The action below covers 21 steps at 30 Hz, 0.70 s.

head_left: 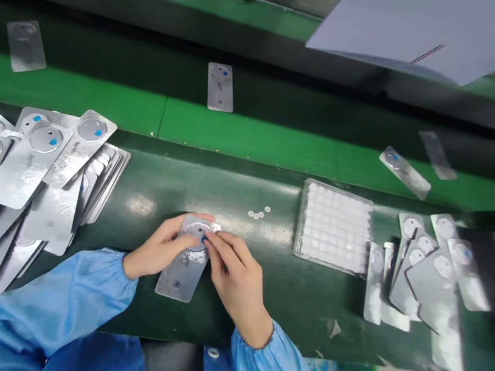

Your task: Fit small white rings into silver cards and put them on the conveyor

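A flat silver rectangular plate (180,274) with a round fitting at its upper end lies tilted in front of me. My left hand (160,248) grips it from the left, thumb on top and fingers behind its upper edge. The thumb and fingertips of my right hand (235,276) are pinched together at the fitting's right side, beside a blue spot (204,239). Whatever sits between those fingertips is too small or hidden to make out. Several small white rings (257,216) lie on the green bench beyond my right hand.
At left is a large heap of similar silver plates (22,178); a smaller pile (434,279) is at right. A clear tray (300,217) of white pieces stands right of centre. Single plates lie on the green conveyor belt (125,101) behind. A white panel (412,30) overhangs the back right.
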Available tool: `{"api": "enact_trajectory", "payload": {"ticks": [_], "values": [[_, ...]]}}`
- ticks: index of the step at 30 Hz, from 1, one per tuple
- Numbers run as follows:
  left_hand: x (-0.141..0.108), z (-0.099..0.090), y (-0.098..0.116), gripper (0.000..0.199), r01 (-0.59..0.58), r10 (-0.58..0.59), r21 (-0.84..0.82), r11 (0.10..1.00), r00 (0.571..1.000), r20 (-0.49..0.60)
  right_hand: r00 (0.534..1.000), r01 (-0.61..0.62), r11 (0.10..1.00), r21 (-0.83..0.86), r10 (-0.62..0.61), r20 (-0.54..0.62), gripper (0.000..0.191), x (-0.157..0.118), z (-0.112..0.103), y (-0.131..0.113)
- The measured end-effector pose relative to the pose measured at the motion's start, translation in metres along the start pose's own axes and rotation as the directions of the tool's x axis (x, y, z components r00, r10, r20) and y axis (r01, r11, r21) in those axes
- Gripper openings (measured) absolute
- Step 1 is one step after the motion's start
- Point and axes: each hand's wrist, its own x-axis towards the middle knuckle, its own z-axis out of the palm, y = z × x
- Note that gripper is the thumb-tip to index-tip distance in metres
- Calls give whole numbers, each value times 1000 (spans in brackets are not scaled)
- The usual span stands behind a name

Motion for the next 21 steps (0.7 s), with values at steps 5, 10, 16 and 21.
{"api": "enact_trajectory", "payload": {"ticks": [5, 10, 16, 21], "values": [[-1, -1, -2, 40, 41, -43, -104, 994, 999, -22, 1000, 3, 999, -32, -3, 3, 15, 3, -1, 1], [2, 0, -5, 37, 48, -55, -114, 992, 997, -62, 999, 8, 999, 44, -10, 46, 14, 3, 1, 0], [5, -1, -3, 52, 163, -178, -401, 901, 984, 2, 905, -304, 811, 500, 410, -114, 11, -21, -6, 4], [5, -2, 4, 51, 176, -190, -450, 875, 982, 16, 521, -550, 553, 626, 813, -260, 27, -100, -93, 49]]}}
